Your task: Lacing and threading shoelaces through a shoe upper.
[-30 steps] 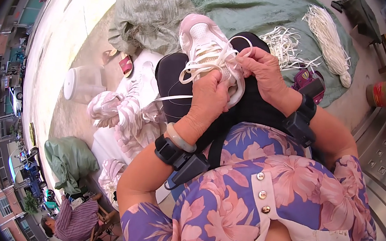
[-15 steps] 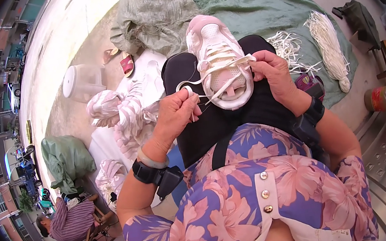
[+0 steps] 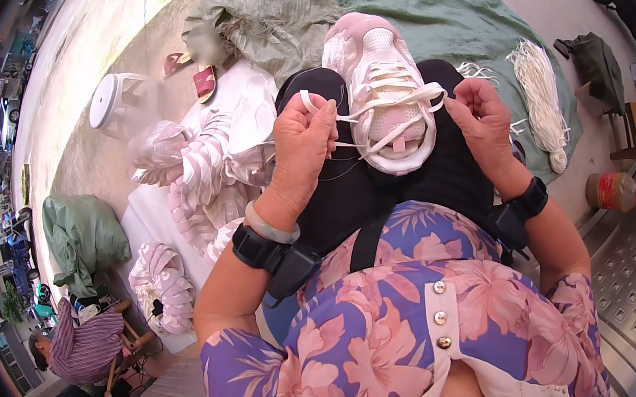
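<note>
Outdoor streetside shoe workplace. Far left of the sneaker (image 3: 377, 56) stand vehicles (image 3: 9, 114); nearer left lie piled uppers (image 3: 207, 164), and right, bundled laces (image 3: 541, 104).

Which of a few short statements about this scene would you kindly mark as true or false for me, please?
1. The pink and white shoe has its toe pointing away from the floral shirt. True.
2. The left hand holds a white lace. True.
3. The white stool is to the right of the shoe. False: it is to the left.
4. The long bundle of white laces lies on a black sheet. False: it lies on a green sheet.
5. The plastic bottle has a red cap. True.
</note>
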Available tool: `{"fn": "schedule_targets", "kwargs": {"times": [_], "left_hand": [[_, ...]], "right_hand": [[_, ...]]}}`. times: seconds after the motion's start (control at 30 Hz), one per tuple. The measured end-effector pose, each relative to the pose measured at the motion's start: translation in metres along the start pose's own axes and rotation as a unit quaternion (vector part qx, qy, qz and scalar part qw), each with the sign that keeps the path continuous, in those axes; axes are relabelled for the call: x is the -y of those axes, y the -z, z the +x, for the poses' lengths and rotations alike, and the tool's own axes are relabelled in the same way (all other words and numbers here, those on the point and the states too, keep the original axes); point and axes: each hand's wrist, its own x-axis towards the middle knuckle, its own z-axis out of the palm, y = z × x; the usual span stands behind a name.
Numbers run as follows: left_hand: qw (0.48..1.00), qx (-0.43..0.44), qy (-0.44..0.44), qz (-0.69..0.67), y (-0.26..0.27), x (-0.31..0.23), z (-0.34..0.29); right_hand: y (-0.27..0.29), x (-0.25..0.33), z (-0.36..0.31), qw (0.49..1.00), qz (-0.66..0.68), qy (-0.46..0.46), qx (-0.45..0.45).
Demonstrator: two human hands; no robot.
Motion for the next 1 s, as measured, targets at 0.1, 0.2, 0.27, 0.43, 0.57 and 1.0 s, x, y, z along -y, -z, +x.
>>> {"fn": "schedule_targets", "kwargs": {"times": [0.1,0.2,0.27,0.43,0.57,1.0], "left_hand": [[1.0,0.008,-0.008,0.014,-0.004,0.006,0.003],[0.999,0.008,-0.025,0.022,-0.005,0.01,0.007],[0.999,-0.009,-0.026,0.019,-0.007,0.01,0.01],[0.996,-0.032,-0.052,0.059,-0.01,0.018,0.015],[0.989,-0.044,-0.09,0.109,-0.007,0.027,0.02],[0.965,-0.048,-0.163,0.197,-0.006,0.031,0.03]], "right_hand": [[-0.004,0.024,-0.003,0.991,-0.073,0.061,0.097],[-0.021,0.04,-0.003,0.971,-0.041,-0.059,0.228],[-0.036,0.04,-0.001,0.947,0.002,-0.161,0.278],[-0.057,0.038,0.008,0.897,-0.018,-0.282,0.339],[-0.066,0.036,0.006,0.905,-0.022,-0.29,0.31],[-0.073,0.019,-0.002,0.941,0.043,-0.258,0.216]]}}
